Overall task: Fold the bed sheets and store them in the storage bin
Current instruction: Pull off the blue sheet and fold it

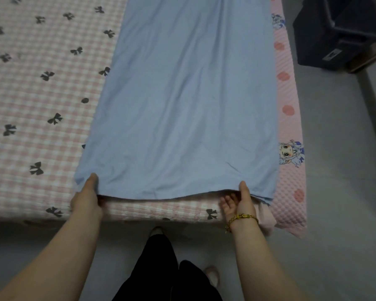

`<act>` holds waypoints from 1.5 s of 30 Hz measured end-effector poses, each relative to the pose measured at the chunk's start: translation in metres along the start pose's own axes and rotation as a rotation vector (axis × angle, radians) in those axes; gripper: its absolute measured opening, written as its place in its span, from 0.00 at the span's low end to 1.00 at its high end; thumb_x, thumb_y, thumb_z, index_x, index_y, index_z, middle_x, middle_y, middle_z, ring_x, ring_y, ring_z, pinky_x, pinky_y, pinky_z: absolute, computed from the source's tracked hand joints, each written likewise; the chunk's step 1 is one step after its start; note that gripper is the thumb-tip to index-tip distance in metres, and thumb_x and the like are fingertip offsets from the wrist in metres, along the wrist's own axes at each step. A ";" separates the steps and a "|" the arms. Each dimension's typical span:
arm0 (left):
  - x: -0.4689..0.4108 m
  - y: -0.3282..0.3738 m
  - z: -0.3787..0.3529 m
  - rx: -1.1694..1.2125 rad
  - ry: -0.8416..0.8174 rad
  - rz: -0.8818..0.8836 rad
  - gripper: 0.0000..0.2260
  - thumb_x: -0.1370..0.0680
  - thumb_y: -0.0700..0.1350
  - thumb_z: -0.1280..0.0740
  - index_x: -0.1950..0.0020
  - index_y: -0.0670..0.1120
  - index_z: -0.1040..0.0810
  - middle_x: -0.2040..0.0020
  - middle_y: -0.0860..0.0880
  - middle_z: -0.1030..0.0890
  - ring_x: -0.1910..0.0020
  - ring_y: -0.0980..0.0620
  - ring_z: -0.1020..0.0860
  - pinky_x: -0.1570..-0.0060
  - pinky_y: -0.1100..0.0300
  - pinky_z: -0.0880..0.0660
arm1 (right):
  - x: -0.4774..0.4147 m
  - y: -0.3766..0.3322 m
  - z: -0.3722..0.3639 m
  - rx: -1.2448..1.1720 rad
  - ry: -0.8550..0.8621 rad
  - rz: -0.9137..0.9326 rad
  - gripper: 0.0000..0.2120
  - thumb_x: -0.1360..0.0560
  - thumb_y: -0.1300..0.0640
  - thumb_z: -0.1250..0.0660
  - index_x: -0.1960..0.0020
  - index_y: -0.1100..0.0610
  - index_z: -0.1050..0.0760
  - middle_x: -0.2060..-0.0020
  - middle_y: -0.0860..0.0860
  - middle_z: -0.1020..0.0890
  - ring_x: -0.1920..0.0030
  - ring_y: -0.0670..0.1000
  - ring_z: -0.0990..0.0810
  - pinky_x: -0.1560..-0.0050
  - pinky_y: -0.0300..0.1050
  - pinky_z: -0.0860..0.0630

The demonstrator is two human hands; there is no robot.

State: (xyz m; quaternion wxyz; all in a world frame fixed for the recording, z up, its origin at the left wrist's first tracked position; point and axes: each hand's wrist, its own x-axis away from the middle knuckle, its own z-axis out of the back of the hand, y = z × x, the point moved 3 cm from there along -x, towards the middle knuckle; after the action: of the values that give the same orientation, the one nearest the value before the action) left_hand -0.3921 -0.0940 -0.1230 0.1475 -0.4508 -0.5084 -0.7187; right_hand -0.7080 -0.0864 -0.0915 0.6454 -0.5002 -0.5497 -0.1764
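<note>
Bed sheet (182, 94) first, from the grip outward: on my feed the left hand (86, 197) pinches the near left corner at about 7 o'clock, thumb on top of the cloth and the rest tucked under it, out of my sight. The right hand (240, 202), a gold bracelet (243, 219) at its wrist, has the near hem at about 5 o'clock, thumb laid over the edge and its fingers (227, 203) loosely curled just beneath. I read that as a light pinch, not a firm clamp. Between the two hands the hem sags a little and stands slightly off the bed (41, 105). From there the pale blue cloth runs toward 12 o'clock as one long, fairly smooth strip on the pink checked cover, its right side along a pink quilted pad (289, 131) at 3 o'clock. I judge the sheet is already narrowed lengthwise and the step in hand is the crosswise fold. The next move calls for both corners to rise together and travel toward 12 o'clock, kept level so the edges meet squarely. The dark storage bin (339, 33) sits on the floor (334, 170) at 1 o'clock, well apart from the sheet, so storing looks some folds off.
</note>
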 end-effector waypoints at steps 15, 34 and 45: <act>0.028 -0.007 -0.009 0.130 -0.215 0.188 0.08 0.20 0.50 0.41 0.54 0.48 0.28 0.33 0.50 0.27 0.35 0.51 0.28 0.36 0.53 0.31 | -0.028 -0.069 0.038 0.104 0.020 0.070 0.04 0.22 0.60 0.39 0.47 0.57 0.30 0.79 0.48 0.20 0.67 0.52 0.20 0.75 0.40 0.22; 0.274 0.332 -0.131 0.515 -0.770 -0.326 0.20 0.18 0.46 0.43 0.28 0.40 0.38 0.32 0.43 0.30 0.36 0.46 0.28 0.51 0.59 0.26 | 0.266 -0.316 -0.139 -0.106 -0.414 0.856 0.02 0.23 0.62 0.39 0.51 0.56 0.31 0.48 0.57 0.29 0.62 0.49 0.27 0.80 0.39 0.24; 0.261 0.200 -0.021 0.443 -0.674 -0.298 0.20 0.18 0.46 0.46 0.28 0.40 0.38 0.30 0.43 0.32 0.31 0.45 0.32 0.42 0.56 0.32 | 0.221 -0.233 -0.016 -0.098 -0.330 0.779 0.12 0.20 0.64 0.44 0.61 0.53 0.33 0.53 0.56 0.25 0.64 0.52 0.25 0.76 0.38 0.23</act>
State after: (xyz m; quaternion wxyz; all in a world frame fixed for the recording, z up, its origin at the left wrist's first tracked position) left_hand -0.4120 -0.1358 0.2031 -0.0389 -0.5396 -0.7297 -0.4181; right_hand -0.8070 -0.1305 0.2112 0.5425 -0.7221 -0.4069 0.1370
